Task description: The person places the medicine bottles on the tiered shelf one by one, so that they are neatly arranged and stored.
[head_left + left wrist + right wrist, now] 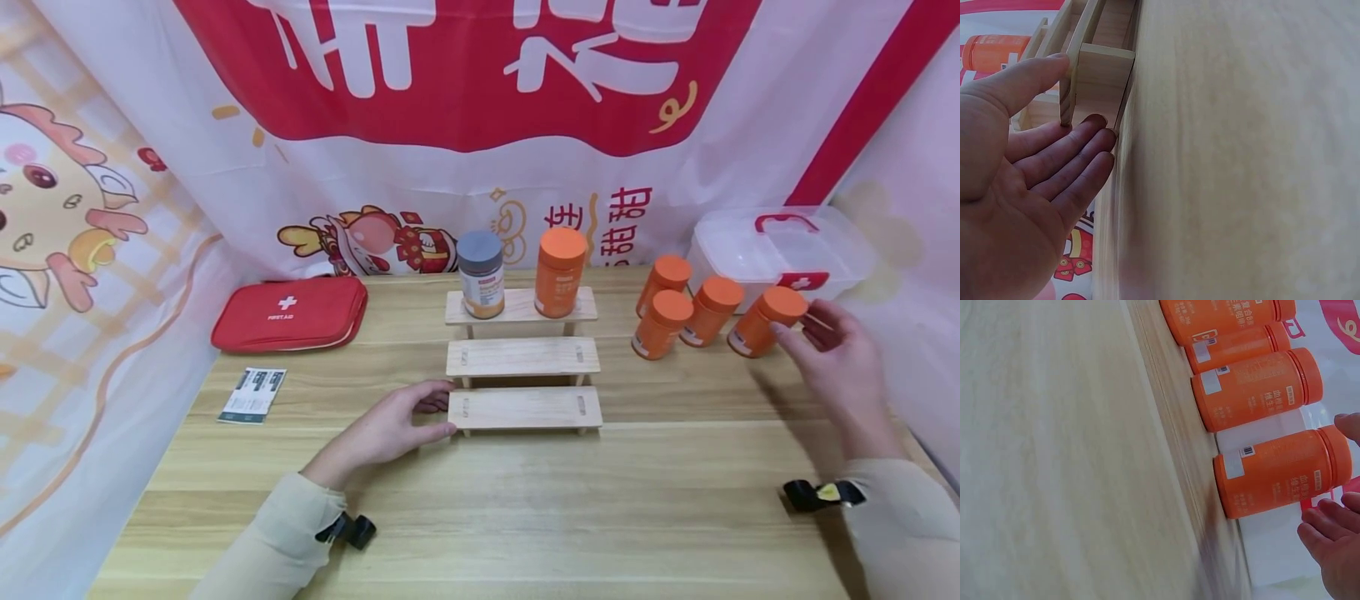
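- And here's the right hand [843,354], fingers loosely spread with thumb and fingertips either side of an orange bottle's cap; the grip isn't closed, and whether the thumb makes contact I cannot tell.
- That orange bottle [759,327] stands upright on the table [525,517], right between those fingers!
- Just past the right thumb, three more bottles [711,312] (all orange, all upright) cluster together.
- Behind the right fingers sits a clear box [750,250] with a red handle.
- Over to the left hand [397,425]: fingers extended and relaxed, not clenched, thumb and fingertips at the left end of the nearest wooden shelf [525,408].
- Beyond those left fingertips, two further shelves [525,357] rise; the farthest carries a grey-capped bottle [482,275] and a large orange-capped bottle [560,275].
- Out to the left of the left fingers: a red first-aid pouch [315,310] and a flat packet [253,395].
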A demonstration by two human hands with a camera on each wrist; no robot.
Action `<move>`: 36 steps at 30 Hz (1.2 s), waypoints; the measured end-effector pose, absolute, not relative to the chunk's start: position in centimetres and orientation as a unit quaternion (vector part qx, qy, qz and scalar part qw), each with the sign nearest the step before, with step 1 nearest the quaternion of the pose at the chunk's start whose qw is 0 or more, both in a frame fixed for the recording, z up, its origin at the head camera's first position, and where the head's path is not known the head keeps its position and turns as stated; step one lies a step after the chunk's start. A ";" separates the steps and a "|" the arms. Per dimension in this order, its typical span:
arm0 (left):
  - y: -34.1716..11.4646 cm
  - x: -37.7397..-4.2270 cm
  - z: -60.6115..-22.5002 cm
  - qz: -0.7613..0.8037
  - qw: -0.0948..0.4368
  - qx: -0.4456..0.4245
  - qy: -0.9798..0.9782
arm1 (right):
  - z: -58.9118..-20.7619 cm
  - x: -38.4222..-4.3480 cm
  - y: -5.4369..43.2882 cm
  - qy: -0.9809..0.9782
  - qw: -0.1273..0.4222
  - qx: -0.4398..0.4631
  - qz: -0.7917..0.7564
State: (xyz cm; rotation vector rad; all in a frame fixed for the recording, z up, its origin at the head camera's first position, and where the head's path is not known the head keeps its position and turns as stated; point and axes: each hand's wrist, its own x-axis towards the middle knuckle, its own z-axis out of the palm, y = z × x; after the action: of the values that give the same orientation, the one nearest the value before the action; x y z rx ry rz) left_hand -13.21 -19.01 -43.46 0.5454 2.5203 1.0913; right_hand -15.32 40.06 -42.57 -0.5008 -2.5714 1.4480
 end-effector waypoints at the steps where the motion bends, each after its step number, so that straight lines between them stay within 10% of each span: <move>1: -19.0 -13.2 -43.5 0.384 0.169 0.192 0.887 | -42.6 -15.5 40.0 -0.858 0.074 -0.166 0.481; 36: -19.2 -13.1 -43.5 0.385 0.169 0.182 0.889 | -42.8 -17.3 39.8 -0.879 0.060 -0.183 0.437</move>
State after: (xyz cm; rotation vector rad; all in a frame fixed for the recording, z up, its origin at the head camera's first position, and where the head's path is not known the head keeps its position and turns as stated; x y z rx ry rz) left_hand -13.13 -19.20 -43.47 0.5182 2.5258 1.0951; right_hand -17.33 39.82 -42.81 -0.5540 -2.6593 1.3229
